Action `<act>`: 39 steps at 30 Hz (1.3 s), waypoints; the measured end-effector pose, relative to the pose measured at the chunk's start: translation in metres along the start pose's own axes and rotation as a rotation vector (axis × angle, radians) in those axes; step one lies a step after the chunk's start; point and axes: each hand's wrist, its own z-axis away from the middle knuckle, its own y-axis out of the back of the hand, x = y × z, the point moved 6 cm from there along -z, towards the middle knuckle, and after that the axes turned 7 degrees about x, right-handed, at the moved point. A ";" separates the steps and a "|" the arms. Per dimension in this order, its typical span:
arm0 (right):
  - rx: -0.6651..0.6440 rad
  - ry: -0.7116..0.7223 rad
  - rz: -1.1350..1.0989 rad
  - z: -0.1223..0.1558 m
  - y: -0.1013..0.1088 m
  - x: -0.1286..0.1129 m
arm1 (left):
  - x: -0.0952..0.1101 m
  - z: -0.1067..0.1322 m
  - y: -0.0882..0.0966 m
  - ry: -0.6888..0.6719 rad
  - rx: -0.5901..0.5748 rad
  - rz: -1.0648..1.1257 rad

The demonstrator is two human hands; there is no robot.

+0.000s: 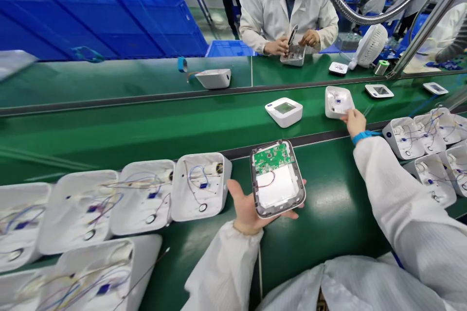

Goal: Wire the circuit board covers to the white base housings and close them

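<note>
On the upturned palm of my left hand [249, 211] rests a device front cover with a green circuit board [273, 158], its inner side facing up. A thin red wire loops over the cover's white middle. My fingers reach underneath it and the thumb stands out to the left. Farther off, my right hand [354, 122] is stretched over the green conveyor belt [229, 121]. Its fingers pinch the near right edge of a white plastic housing [334, 102], whose open side shows a few small parts inside. A closed white device with a screen [284, 112] sits on the belt between my hands.
Several open white housings [199, 187] with wires stand at the left, and more housings [404, 136] at the right. Across the belt a co-worker [288, 9] handles another housing. A white fan [370, 43] and a metal hose [350, 12] are at the upper right.
</note>
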 end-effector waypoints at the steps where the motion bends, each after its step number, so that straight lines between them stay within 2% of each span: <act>1: -0.004 0.027 -0.024 0.017 0.012 0.002 | 0.003 0.001 -0.001 -0.009 0.007 -0.016; 3: -0.042 0.103 -0.060 0.053 0.036 0.003 | 0.010 0.003 -0.002 -0.051 0.048 -0.038; 5: -0.141 0.185 -0.090 0.092 0.053 0.000 | 0.015 0.004 -0.002 -0.088 0.107 -0.046; 7: -0.304 0.259 -0.111 0.129 0.060 -0.009 | 0.015 0.004 -0.004 -0.099 0.131 -0.034; 10: -0.525 0.373 -0.124 0.170 0.064 -0.030 | 0.011 0.004 -0.009 -0.082 0.094 -0.006; 14: -0.645 0.455 -0.148 0.181 0.088 -0.060 | 0.007 0.004 -0.007 -0.063 0.129 -0.032; 15: -0.732 0.438 -0.179 0.181 0.094 -0.066 | 0.007 0.004 -0.006 -0.082 0.160 -0.035; 18: -1.206 0.391 -0.328 0.196 0.112 -0.080 | 0.011 0.004 -0.008 -0.198 0.252 -0.047; 19: -1.318 0.388 -0.361 0.203 0.117 -0.084 | 0.011 0.003 -0.010 -0.239 0.273 -0.056; 20: -1.369 0.392 -0.379 0.208 0.121 -0.087 | 0.012 0.003 -0.013 -0.275 0.287 -0.067; 22: -1.306 0.396 -0.394 0.213 0.121 -0.092 | 0.010 0.001 -0.019 -0.333 0.299 -0.089; 24: -1.145 0.358 -0.420 0.216 0.116 -0.096 | 0.006 -0.001 -0.024 -0.374 0.307 -0.111; 27: -0.879 0.231 -0.462 0.218 0.106 -0.098 | -0.006 -0.003 -0.028 -0.394 0.326 -0.152; 29: -0.756 0.122 -0.473 0.219 0.099 -0.097 | -0.016 -0.002 -0.029 -0.365 0.350 -0.175; 31: -0.720 0.017 -0.498 0.220 0.091 -0.096 | -0.027 0.001 -0.027 -0.319 0.387 -0.190; 33: -0.737 -0.053 -0.508 0.223 0.083 -0.097 | -0.036 0.007 -0.023 -0.257 0.439 -0.208; 36: -0.711 -0.045 -0.463 0.224 0.073 -0.099 | -0.047 0.016 -0.011 -0.155 0.512 -0.232; 39: -0.584 0.004 -0.401 0.224 0.069 -0.099 | -0.050 0.023 -0.001 -0.135 0.537 -0.224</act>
